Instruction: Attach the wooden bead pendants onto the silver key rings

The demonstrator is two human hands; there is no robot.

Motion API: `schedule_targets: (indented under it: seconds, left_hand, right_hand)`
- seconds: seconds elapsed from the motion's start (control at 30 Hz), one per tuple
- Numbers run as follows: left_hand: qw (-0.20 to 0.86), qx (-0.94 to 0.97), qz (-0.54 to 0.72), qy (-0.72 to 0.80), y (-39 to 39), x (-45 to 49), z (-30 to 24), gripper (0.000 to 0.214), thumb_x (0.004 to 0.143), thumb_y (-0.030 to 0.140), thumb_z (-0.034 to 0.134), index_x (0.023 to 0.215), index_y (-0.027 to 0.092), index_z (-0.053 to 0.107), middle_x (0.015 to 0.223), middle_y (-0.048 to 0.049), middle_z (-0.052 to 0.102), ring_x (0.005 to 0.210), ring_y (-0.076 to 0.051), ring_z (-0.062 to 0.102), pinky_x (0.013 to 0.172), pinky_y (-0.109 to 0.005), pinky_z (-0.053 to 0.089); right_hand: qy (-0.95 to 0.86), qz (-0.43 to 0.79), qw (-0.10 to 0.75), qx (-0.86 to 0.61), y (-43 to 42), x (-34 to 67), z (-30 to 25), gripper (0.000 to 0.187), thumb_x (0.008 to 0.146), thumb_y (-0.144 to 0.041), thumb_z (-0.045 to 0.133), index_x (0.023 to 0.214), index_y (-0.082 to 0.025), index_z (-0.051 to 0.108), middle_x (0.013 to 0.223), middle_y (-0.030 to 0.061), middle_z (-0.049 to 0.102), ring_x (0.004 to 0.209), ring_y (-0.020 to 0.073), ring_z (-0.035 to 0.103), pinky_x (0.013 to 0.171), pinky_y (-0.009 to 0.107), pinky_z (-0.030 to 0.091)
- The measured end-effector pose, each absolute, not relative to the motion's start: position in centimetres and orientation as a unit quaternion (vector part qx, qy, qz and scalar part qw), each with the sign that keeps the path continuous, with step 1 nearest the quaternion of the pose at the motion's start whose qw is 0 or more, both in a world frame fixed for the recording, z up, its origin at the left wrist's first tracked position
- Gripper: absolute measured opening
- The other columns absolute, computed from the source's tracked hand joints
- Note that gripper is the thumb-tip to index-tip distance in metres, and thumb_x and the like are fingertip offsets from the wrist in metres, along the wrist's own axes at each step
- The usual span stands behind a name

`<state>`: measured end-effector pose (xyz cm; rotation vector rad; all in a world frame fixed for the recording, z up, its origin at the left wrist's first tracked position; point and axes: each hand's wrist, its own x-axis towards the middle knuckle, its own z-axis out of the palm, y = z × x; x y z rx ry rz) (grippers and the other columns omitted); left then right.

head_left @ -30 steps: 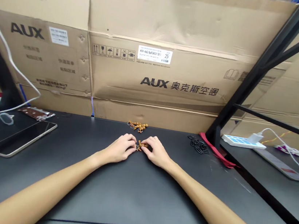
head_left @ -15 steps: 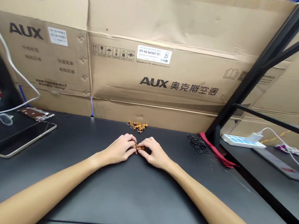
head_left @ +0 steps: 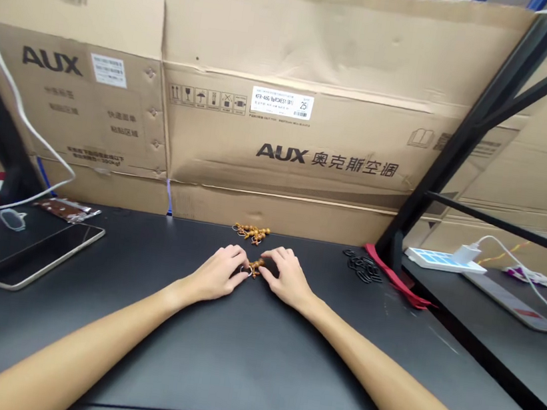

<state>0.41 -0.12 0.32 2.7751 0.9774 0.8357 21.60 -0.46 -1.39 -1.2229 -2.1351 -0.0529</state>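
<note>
My left hand [head_left: 218, 272] and my right hand [head_left: 286, 279] meet at the middle of the black table [head_left: 233, 354]. Both pinch a small brown bead charm with a metal ring [head_left: 254, 268] between their fingertips, just above the tabletop. My left fingers are at the ring end, my right fingers at the bead end. A small pile of similar bead charms [head_left: 251, 231] lies a little behind my hands, near the cardboard boxes.
A heap of black rings [head_left: 362, 265] lies right of my hands beside a red strap [head_left: 395, 279]. A tablet [head_left: 40, 254] and a brown packet [head_left: 67, 209] lie at the left. Cardboard boxes [head_left: 297, 100] wall the back. A black rack post [head_left: 464, 136] and a white power strip [head_left: 442, 259] stand at the right.
My hands stayed at the same spot, fingers shifting slightly on the bead charm. The view tilted a little.
</note>
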Motion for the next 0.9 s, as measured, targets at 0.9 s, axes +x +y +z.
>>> schedule_targets:
  seconds: [0.9]
  left_hand:
    - [0.05, 0.899, 0.077, 0.428, 2.0, -1.9, -0.2, 0.067, 0.09, 0.063, 0.028, 0.143, 0.022, 0.034, 0.152, -0.0091, 0.023, 0.141, -0.025, 0.018, 0.115, -0.044, 0.011]
  right_hand:
    - [-0.862, 0.09, 0.103, -0.487, -0.1, 23.2, -1.3, 0.072, 0.088, -0.069, 0.026, 0.146, -0.026, 0.026, 0.154, 0.0043, 0.018, 0.143, 0.0253, 0.01, 0.116, 0.048, 0.006]
